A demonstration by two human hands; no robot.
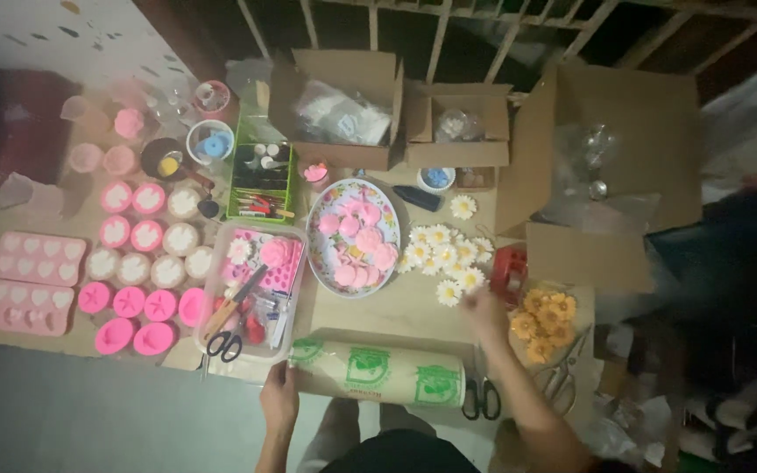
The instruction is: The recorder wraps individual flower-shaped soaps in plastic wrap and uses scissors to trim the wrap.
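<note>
Roll (378, 374): lies flat at the near edge of the surface (396, 311), a pale wrapped cylinder with green prints.
Left hand (279, 398): fingers curled against the left end of the roll, touching it.
Right hand (486, 308): blurred, over the surface just beside the white daisy flowers (442, 250); whether it is spread or pinching cannot be told.
Near the roll: black-handled scissors (481, 396) at its right end; yellow flowers (547, 322) farther right.
Clear tub (251, 293): just left of the roll's upper edge, holding a second pair of scissors, tools and pink pieces.
Oval plate (354, 236): behind the roll, carrying pink flower shapes.
Green basket (261, 182): small bottles and pens inside.
Far left: pink and white round moulds (146, 254), pink heart trays (32, 282).
Back: open cardboard boxes (343, 105) with clear bags inside.
</note>
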